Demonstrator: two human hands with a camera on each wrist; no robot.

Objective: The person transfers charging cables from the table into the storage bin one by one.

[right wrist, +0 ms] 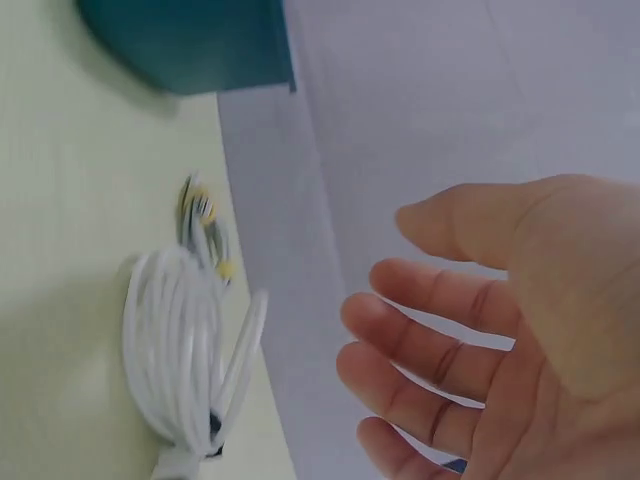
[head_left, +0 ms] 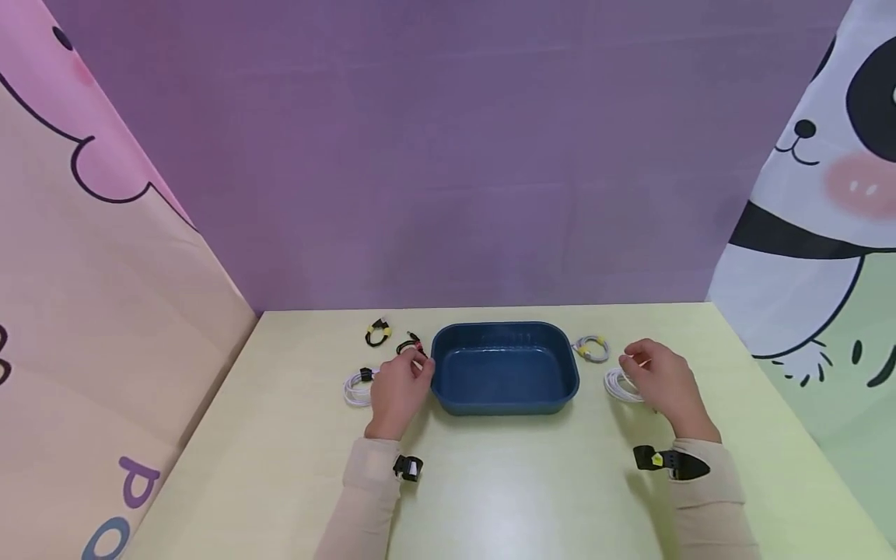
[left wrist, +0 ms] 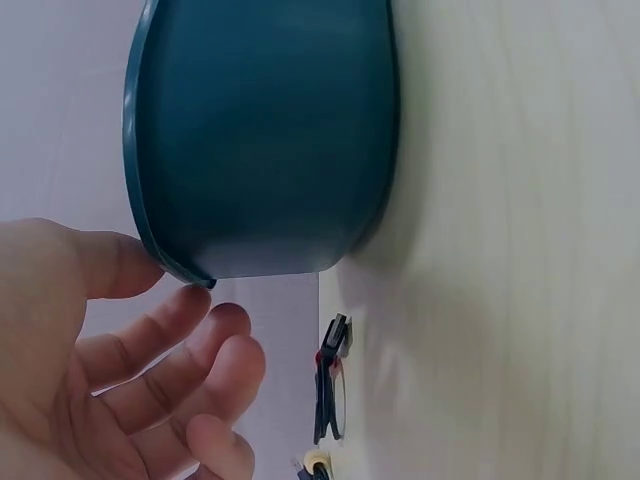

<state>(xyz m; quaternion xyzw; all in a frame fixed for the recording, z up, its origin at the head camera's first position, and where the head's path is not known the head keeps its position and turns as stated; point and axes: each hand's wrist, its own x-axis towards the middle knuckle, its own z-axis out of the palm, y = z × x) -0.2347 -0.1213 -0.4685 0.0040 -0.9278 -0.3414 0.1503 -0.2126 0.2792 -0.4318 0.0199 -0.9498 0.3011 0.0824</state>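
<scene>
A dark blue rectangular plastic bin point(head_left: 505, 407) stands on the table. At its left end my left hand point(head_left: 400, 391) pinches the rim between thumb and index finger, as the left wrist view shows with the bin wall point(left wrist: 265, 140) close by. My right hand point(head_left: 661, 383) hovers over a coiled white cable point(head_left: 619, 386), apart from it. In the right wrist view its fingers are loosely bent with nothing between them, beside the white coil point(right wrist: 175, 340). Behind that coil lies a grey cable with yellow ties point(head_left: 593, 349).
Left of the bin lie a black cable with a yellow tie point(head_left: 378, 332), a black cable with a red part point(head_left: 411, 343), partly hidden by my left hand, and a white coil with a black tie point(head_left: 357, 389). A purple backdrop point(head_left: 476, 155) rises behind the pale table point(head_left: 511, 482).
</scene>
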